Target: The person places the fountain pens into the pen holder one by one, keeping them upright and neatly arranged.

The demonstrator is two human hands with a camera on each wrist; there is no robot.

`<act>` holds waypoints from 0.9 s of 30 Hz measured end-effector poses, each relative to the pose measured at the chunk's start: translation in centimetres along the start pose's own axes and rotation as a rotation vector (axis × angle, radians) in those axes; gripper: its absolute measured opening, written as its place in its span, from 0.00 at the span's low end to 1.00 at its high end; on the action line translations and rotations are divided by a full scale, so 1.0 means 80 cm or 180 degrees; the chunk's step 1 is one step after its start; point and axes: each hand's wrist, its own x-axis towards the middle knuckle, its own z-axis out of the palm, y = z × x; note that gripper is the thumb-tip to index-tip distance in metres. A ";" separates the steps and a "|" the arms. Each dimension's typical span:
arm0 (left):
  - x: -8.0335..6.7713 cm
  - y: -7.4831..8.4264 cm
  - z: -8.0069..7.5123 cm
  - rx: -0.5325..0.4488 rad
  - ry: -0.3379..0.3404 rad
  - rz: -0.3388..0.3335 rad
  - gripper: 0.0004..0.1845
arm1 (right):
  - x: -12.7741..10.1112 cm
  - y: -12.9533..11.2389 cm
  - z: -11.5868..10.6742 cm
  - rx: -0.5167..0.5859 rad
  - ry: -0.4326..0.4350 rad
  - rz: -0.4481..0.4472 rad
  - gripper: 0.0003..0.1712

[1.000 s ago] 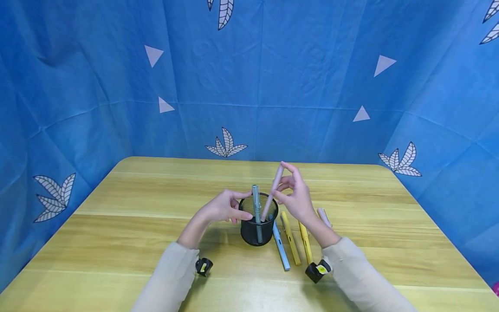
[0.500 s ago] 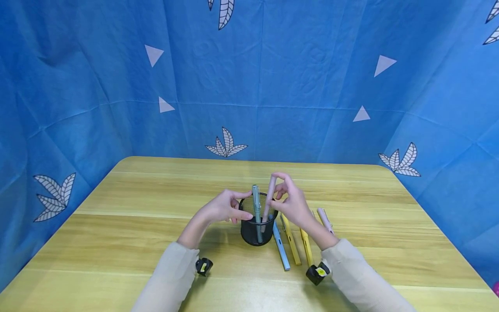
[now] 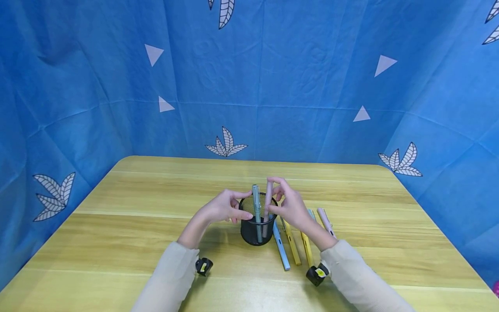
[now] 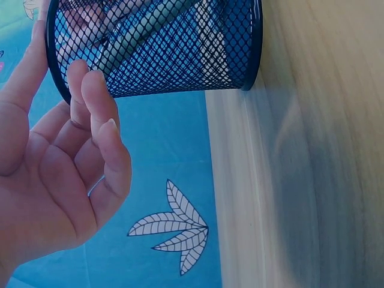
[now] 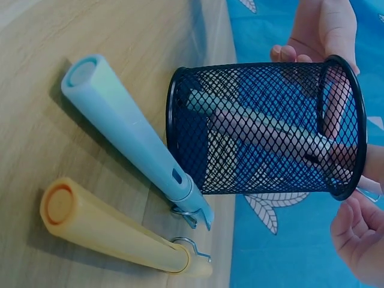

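A black mesh pen holder [image 3: 248, 234] stands upright on the wooden table. My left hand [image 3: 223, 207] holds its rim, thumb and index finger spread along the left side; the other fingers [image 4: 99, 105] bend beside the mesh. Inside leans a grey-green pen [image 3: 256, 198]. My right hand [image 3: 291, 207] pinches a pale lilac pen [image 3: 268, 196], nearly upright, its lower part within the holder. Through the mesh in the right wrist view, both pens lie close together; whether the lilac one touches the bottom, I cannot tell.
Right of the holder lie a light blue pen [image 3: 281, 250], a yellow pen [image 3: 293, 247] and another yellow pen [image 3: 307, 250]. Under the right forearm, a second lilac pen [image 3: 325, 219] and a bluish pen [image 3: 311, 213] show partly. A blue patterned curtain [image 3: 296, 86] hangs behind the table.
My right hand has moved left and down, lowering the lilac pen deeper into the holder and turning it from slanted to nearly upright. The left hand and holder have stayed put.
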 end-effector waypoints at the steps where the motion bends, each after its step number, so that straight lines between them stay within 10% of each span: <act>1: 0.000 0.000 0.000 0.0006 0.0003 -0.0006 0.35 | 0.000 0.000 0.000 -0.0010 -0.0007 -0.0001 0.36; 27: -0.001 0.003 0.001 -0.0007 0.0012 -0.0063 0.36 | -0.006 0.013 -0.007 0.0263 -0.0470 0.0302 0.19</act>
